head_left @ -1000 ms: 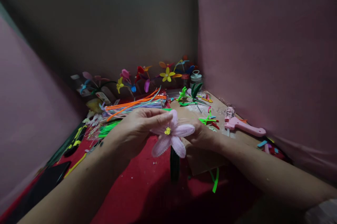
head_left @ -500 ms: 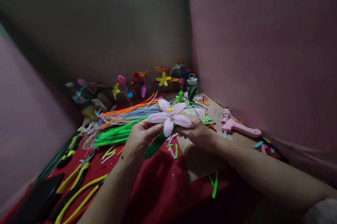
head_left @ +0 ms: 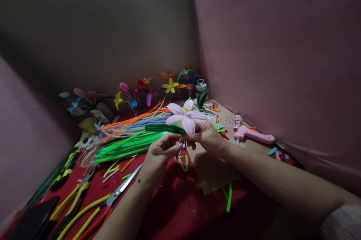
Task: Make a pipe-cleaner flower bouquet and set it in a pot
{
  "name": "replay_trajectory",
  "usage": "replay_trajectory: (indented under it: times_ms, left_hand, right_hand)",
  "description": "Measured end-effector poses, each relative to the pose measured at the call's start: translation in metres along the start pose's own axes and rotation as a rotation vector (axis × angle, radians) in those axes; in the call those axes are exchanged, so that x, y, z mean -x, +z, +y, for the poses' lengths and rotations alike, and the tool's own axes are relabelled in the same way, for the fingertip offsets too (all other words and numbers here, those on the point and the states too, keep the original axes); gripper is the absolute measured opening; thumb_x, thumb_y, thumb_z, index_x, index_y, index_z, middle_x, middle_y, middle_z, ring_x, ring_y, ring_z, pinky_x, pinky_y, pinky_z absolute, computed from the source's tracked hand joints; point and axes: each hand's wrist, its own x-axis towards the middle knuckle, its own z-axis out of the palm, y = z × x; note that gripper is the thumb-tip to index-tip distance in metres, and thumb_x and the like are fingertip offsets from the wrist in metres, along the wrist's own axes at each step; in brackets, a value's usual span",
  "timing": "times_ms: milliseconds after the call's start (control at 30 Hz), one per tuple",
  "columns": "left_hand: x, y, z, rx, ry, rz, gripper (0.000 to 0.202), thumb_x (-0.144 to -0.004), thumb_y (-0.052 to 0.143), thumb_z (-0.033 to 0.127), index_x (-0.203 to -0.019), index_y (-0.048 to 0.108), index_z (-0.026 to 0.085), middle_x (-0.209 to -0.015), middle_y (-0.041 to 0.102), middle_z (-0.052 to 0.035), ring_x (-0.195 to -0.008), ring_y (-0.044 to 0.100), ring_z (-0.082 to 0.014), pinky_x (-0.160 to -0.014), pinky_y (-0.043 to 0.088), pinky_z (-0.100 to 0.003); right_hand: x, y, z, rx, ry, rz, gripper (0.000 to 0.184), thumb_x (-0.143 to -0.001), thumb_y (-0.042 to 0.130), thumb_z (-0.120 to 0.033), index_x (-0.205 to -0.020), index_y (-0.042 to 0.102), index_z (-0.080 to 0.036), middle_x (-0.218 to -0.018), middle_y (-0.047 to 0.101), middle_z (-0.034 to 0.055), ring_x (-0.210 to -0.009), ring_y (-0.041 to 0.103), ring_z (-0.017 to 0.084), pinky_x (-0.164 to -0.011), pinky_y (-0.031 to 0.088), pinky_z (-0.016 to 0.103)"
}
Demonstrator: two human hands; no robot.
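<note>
A pale pink pipe-cleaner flower (head_left: 187,116) with a yellow centre is held up above the table, tilted to the right. A dark green pipe-cleaner leaf (head_left: 165,128) sticks out to the left just below its petals. My right hand (head_left: 207,137) is closed under the blossom, its fingers pinching the flower near the stem. Lower and to the left, my left hand (head_left: 163,149) is closed, with thumb and fingertips together at the stem under the leaf. The stem itself is mostly hidden by my fingers.
Bundles of green pipe cleaners (head_left: 124,149) and orange ones (head_left: 135,117) lie behind my left hand. Scissors (head_left: 115,195), pliers (head_left: 81,187) and a black phone-like slab (head_left: 34,219) are at left. A pink glue gun (head_left: 251,134) rests at right. Finished flowers (head_left: 170,86) stand at the back.
The flower has tipped and turned, so its leaf now points left instead of down-left. My left hand has moved down from the petals to the stem. The scissor blades have come into view.
</note>
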Motion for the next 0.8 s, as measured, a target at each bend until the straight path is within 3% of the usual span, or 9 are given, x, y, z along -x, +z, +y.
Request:
replay_trajectory:
  times_ms: [100,167,267,333,467,567,667,800]
  left_hand:
    - [-0.002,-0.004,0.001,-0.024,0.013,0.082,0.017,-0.068,0.072,0.024,-0.08,0.066,0.015,-0.069,0.061,-0.0001,-0.054,0.048,-0.0076,-0.052,0.039,-0.021]
    - [-0.003,-0.013,0.006,-0.06,0.095,0.233,0.016,-0.068,0.071,0.024,-0.077,0.065,0.014,-0.061,0.056,0.0022,-0.05,0.046,-0.0067,-0.051,0.038,-0.021]
    - [-0.004,-0.03,0.017,-0.19,0.384,0.513,0.035,-0.071,0.069,0.024,-0.105,0.063,0.018,-0.074,0.058,0.0013,-0.06,0.052,-0.0083,-0.057,0.042,-0.022]
    - [-0.002,-0.038,0.022,-0.421,0.624,0.616,0.05,-0.072,0.068,0.023,-0.121,0.055,0.023,-0.09,0.06,-0.0016,-0.071,0.055,-0.0105,-0.065,0.045,-0.024]
    - [0.003,-0.044,0.022,-1.046,0.998,0.611,0.058,-0.076,0.066,0.019,-0.13,0.049,0.027,-0.105,0.06,-0.0069,-0.085,0.058,-0.0158,-0.076,0.048,-0.03]
    - [0.003,-0.044,0.016,-1.287,1.157,0.552,0.052,-0.077,0.064,0.017,-0.127,0.052,0.023,-0.099,0.064,-0.0085,-0.088,0.06,-0.0186,-0.078,0.048,-0.03]
    - [0.003,-0.044,0.012,-1.357,1.194,0.547,0.034,-0.078,0.062,0.017,-0.113,0.062,0.017,-0.088,0.068,-0.008,-0.079,0.062,-0.0179,-0.071,0.047,-0.027]
    - [0.006,-0.041,0.011,-1.276,1.032,0.535,0.019,-0.078,0.062,0.019,-0.095,0.069,0.019,-0.083,0.07,-0.0064,-0.074,0.063,-0.0172,-0.072,0.046,-0.026]
  right_hand:
    - [0.0,-0.001,0.0,-0.013,-0.028,0.0,0.023,-0.062,0.078,-0.032,-0.063,0.067,-0.012,-0.05,0.057,-0.0021,-0.041,0.048,0.006,-0.039,0.039,0.018]
    - [0.0,-0.001,0.001,-0.014,-0.009,-0.007,0.022,-0.063,0.077,-0.031,-0.064,0.068,-0.012,-0.051,0.057,-0.0022,-0.041,0.047,0.005,-0.038,0.039,0.018]
    - [0.001,-0.001,0.001,-0.002,0.054,-0.069,0.021,-0.067,0.075,-0.032,-0.066,0.069,-0.011,-0.053,0.06,-0.0004,-0.039,0.047,0.005,-0.036,0.039,0.017]
    - [0.003,-0.001,0.002,-0.015,0.105,-0.136,0.021,-0.067,0.074,-0.031,-0.067,0.069,-0.011,-0.053,0.061,0.0001,-0.037,0.048,0.005,-0.035,0.038,0.017]
    - [0.007,0.001,0.002,-0.022,0.219,-0.241,0.019,-0.067,0.074,-0.028,-0.07,0.069,-0.01,-0.055,0.064,0.0,-0.037,0.052,0.006,-0.036,0.041,0.017]
    - [0.01,0.002,0.0,0.009,0.262,-0.275,0.018,-0.07,0.071,-0.027,-0.073,0.068,-0.01,-0.054,0.063,-0.0005,-0.036,0.052,0.006,-0.037,0.043,0.017]
    - [0.012,0.003,-0.001,0.018,0.274,-0.3,0.017,-0.072,0.07,-0.027,-0.069,0.066,-0.01,-0.051,0.062,-0.001,-0.036,0.052,0.005,-0.037,0.041,0.015]
    - [0.012,0.006,-0.001,-0.005,0.268,-0.306,0.016,-0.072,0.069,-0.026,-0.066,0.064,-0.011,-0.052,0.063,-0.0011,-0.037,0.053,0.005,-0.037,0.042,0.015]
